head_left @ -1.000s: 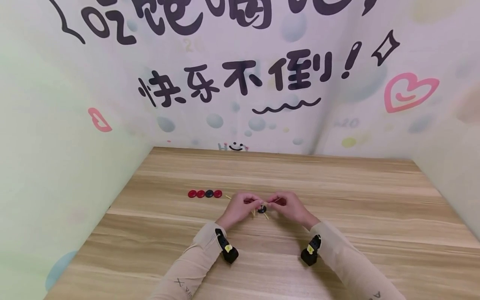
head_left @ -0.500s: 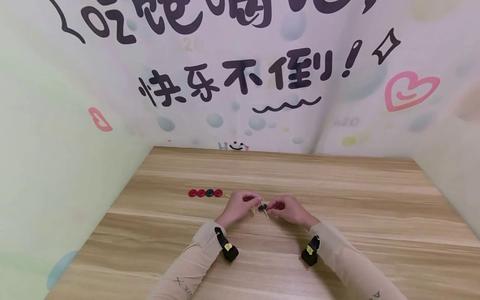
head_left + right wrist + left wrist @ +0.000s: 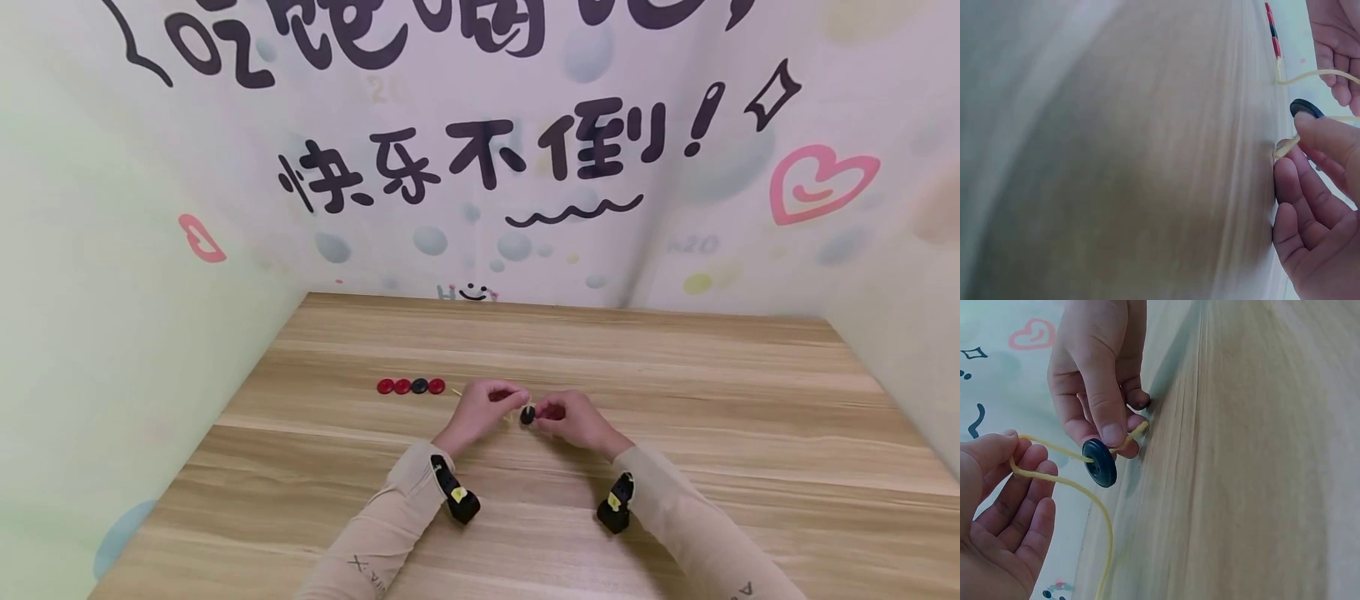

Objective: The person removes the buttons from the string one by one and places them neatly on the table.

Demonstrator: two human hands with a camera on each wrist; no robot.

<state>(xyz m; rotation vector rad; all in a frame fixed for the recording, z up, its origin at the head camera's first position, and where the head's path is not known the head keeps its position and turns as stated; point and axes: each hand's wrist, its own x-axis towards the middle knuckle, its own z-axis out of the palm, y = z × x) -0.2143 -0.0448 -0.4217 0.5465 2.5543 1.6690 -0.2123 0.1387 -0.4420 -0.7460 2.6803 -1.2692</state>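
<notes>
A yellow cord (image 3: 1102,515) runs through a hole in a dark round button (image 3: 1099,462), which hangs tilted between the two hands. My left hand (image 3: 483,410) pinches the cord on one side of the button between thumb and forefinger; the other fingers are loosely bent. On the opposite side, my right hand (image 3: 577,421) pinches the short cord end with thumb and fingers, close against the button. In the right wrist view the thumb partly covers the button (image 3: 1305,108), and the cord tip (image 3: 1287,147) pokes out beneath it.
Left of the hands, a row of red buttons (image 3: 386,386) with one dark button (image 3: 419,386) lies on the wooden table (image 3: 375,500). The cord's far part trails toward the row. A printed cloth backdrop (image 3: 480,242) rises behind the table.
The button has turned from nearly flat to tilted on edge. The right hand has shifted slightly and now holds the cord tail that hung below the button.
</notes>
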